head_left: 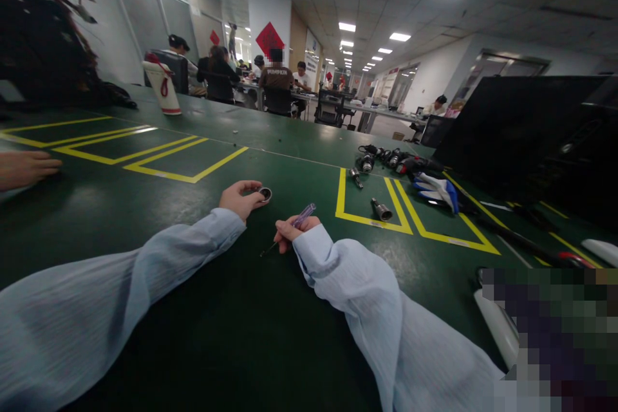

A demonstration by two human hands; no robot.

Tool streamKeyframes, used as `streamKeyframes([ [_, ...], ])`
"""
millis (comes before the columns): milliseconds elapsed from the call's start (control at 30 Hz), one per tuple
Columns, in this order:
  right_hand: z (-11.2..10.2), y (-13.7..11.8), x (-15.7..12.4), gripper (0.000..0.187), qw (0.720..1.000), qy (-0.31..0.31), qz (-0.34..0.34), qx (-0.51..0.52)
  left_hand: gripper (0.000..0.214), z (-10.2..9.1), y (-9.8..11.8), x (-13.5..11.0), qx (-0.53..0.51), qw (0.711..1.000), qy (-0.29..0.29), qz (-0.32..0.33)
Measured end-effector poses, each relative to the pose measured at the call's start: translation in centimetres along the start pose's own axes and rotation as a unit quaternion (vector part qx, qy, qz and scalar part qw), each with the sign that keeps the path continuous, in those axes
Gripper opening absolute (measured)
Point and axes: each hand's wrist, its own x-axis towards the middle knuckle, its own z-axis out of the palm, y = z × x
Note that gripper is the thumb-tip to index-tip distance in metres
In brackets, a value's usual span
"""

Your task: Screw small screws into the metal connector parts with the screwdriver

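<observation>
My left hand (240, 198) rests on the green table (145, 206), its fingers pinched on a small round metal ring part (265, 194). My right hand (291, 230) lies just to the right of it, closed around a screwdriver (295, 222) with a clear purple handle that points up and right, while the thin shaft points down-left onto the table. Both arms wear light blue sleeves. The two hands are a short way apart.
Yellow tape boxes mark the table. Metal cylinders (381, 209) lie in the right box, with more parts (381, 158) and a blue-white glove (437, 190) behind. A dark monitor (521, 135) stands at right. Another person's hand (24, 168) rests far left. A white cup (163, 87) stands behind.
</observation>
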Motion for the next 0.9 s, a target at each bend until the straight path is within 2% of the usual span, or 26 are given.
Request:
streamKeyframes([
  [367, 0.3, 0.5, 0.1, 0.036, 0.999, 0.01, -0.024, -0.036, 0.028, 0.1, 0.4, -0.5, 0.014, 1.0, 0.005, -0.011],
  [600, 0.4, 0.4, 0.2, 0.036, 1.0, -0.011, -0.012, -0.015, 0.031, 0.7, 1.1, -3.9, 0.06, 0.998, -0.017, -0.032],
  [700, 0.5, 0.5, 0.2, 0.036, 1.0, -0.005, -0.018, -0.013, 0.032, 0.9, 1.3, -4.8, 0.135, 0.99, -0.033, -0.027],
  [800, 0.6, 0.5, 0.0, 0.035, 0.999, 0.001, -0.027, -0.026, 0.034, 0.8, 1.0, -4.6, 0.185, 0.982, -0.044, -0.007],
  [900, 0.7, 0.4, 0.0, 0.032, 0.998, 0.006, -0.023, -0.058, 0.035, 0.7, 0.5, -4.2, 0.172, 0.984, -0.044, 0.005],
])
